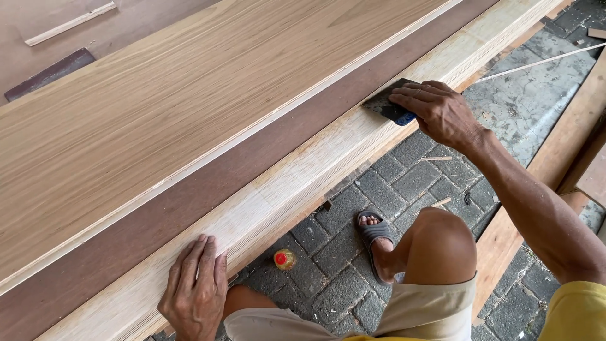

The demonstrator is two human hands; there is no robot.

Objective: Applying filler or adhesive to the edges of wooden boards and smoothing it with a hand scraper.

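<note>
Looking down through the head camera, we see our right hand (pixel 435 110) pressing a dark flat scraper with a blue edge (pixel 388 104) against the pale edge band of a stack of plywood sheets (pixel 297 173). The fingers lie extended and close together on top of the scraper, holding it flat by pressure rather than by a closed grip. The scraper sits at the far right part of the stack's edge, just beside the brown strip (pixel 208 183) that runs along the length of the panel.

Our left hand (pixel 196 290) rests open, palm down, on the same pale edge band near the bottom of the view, with fingers spread and nothing held in it. The two hands are well apart along the edge.

Above the brown strip lies a light oak-grain veneer sheet (pixel 164 107) that covers most of the upper surface.

Below the stack we see a grey paving-stone floor (pixel 410 177). A small bottle with a yellow body and red cap (pixel 285 259) stands on the floor near our bent knee (pixel 440 246), and our foot wears a grey sandal (pixel 374 233).
</note>
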